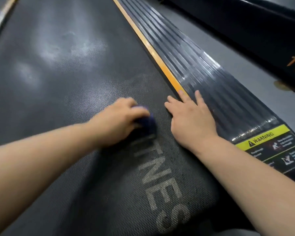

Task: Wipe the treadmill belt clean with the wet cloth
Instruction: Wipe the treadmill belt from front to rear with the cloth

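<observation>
The black textured treadmill belt (61, 86) fills most of the view, with pale smears in its middle and grey lettering near me. My left hand (119, 118) grips a dark blue cloth (147, 122) and presses it onto the belt just above the lettering; the hand and cloth are blurred. My right hand (189, 120) lies flat with straight fingers across the belt's right edge, fingertips on the orange strip (153, 53) and the ribbed side rail (211, 79).
A yellow warning sticker (262, 137) sits on the side rail at the right. Grey floor (245, 65) runs beyond the rail, and a black neighbouring machine (262, 28) stands at the top right. Another orange strip (7, 7) marks the belt's left edge.
</observation>
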